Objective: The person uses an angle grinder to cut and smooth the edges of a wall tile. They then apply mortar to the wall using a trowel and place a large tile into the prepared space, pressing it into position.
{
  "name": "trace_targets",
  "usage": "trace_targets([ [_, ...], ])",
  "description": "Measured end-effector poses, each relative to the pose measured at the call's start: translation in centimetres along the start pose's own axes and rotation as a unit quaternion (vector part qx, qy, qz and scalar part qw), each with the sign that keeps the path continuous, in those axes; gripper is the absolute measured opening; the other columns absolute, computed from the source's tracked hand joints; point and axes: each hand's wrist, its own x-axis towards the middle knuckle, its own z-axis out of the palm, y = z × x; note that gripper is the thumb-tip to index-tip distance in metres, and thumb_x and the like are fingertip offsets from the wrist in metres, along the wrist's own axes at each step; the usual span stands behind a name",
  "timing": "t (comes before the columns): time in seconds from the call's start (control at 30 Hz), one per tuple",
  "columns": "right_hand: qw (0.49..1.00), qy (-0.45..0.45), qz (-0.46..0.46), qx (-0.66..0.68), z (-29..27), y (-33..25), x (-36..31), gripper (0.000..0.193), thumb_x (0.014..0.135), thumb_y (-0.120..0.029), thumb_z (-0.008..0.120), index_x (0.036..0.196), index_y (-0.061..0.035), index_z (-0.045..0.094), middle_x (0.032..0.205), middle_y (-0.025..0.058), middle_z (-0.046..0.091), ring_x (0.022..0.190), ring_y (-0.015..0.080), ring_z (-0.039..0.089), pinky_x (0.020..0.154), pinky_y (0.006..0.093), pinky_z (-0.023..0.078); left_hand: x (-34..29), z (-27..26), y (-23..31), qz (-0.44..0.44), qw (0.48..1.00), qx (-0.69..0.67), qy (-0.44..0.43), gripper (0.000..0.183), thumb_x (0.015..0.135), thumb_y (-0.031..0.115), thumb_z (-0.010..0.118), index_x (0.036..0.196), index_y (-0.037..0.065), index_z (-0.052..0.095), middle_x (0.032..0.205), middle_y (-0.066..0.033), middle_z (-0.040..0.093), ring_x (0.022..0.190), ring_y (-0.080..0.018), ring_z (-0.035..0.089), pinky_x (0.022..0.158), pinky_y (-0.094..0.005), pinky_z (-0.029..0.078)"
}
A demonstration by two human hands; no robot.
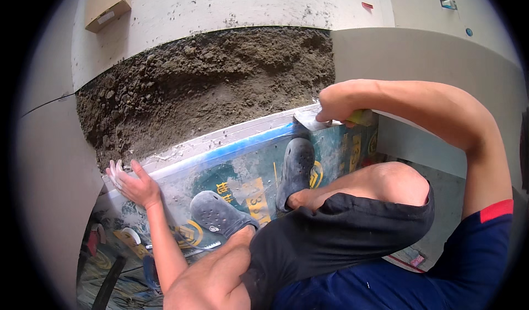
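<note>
My right hand (340, 101) is closed round the yellow-green handle of a putty knife. The flat metal blade of the putty knife (312, 119) lies against the right end of a pale strip (220, 136), which edges a bed of crumbly grey-brown mortar (209, 78). Blue tape (242, 144) runs along the near side of that strip. At the strip's left end, my left hand (135, 185) is open, fingers apart and whitened with dust or paste, resting on or just over the edge. White smears lie on the strip between the hands.
A printed dark green protective sheet (341, 150) covers the floor under my grey clogs (220, 213). Beyond the mortar, a cardboard box (108, 7) stands on a pale slab with scattered crumbs. A grey panel (419, 62) borders the right side; cables (132, 285) lie at lower left.
</note>
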Motion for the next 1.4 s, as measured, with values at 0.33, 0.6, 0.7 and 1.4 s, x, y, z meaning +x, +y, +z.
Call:
trace_targets([
  [0.33,0.997,0.003,0.039,0.068,-1.2,0.7,0.8,0.057,0.098,-0.044,0.057,0.064,-0.0012,0.071,0.061,0.0101,0.068,0.060,0.0229,0.068,0.068,0.0389,0.054,0.1,0.0,0.1,0.008,1.000,0.001,0.002,0.046,0.101,0.033,0.058,0.130,-0.002,0.056,0.144,-0.0198,0.054,0.141,-0.0420,0.040,0.116,-0.0522,0.032],
  [0.6,0.983,0.016,-0.001,0.184,-0.2,1.4,1.1,0.042,0.096,-0.032,0.062,0.086,0.0084,0.068,0.076,0.0141,0.069,0.058,0.0235,0.068,0.060,0.0386,0.056,0.1,-0.5,-0.3,0.008,1.000,0.014,0.001,0.046,0.100,0.032,0.059,0.130,-0.002,0.055,0.145,-0.0193,0.053,0.141,-0.0417,0.040,0.117,-0.0519,0.031],
  [0.7,0.932,-0.039,0.038,0.358,-2.2,3.5,2.5,0.022,0.089,-0.016,0.063,0.085,0.0055,0.066,0.074,0.0145,0.066,0.057,0.0226,0.066,0.052,0.0395,0.054,0.2,-0.1,0.0,0.008,1.000,0.004,0.003,0.046,0.100,0.032,0.059,0.130,-0.003,0.055,0.145,-0.0193,0.053,0.141,-0.0417,0.040,0.117,-0.0521,0.031],
  [1.4,0.700,-0.191,-0.032,0.688,-4.4,8.7,5.9,0.020,0.085,-0.016,0.064,0.101,-0.0032,0.065,0.081,0.0180,0.065,0.055,0.0135,0.061,0.050,0.0247,0.053,0.2,-0.4,0.1,0.013,1.000,0.018,-0.006,0.046,0.101,0.032,0.058,0.130,-0.004,0.053,0.145,-0.0213,0.052,0.141,-0.0440,0.040,0.117,-0.0533,0.031],
])
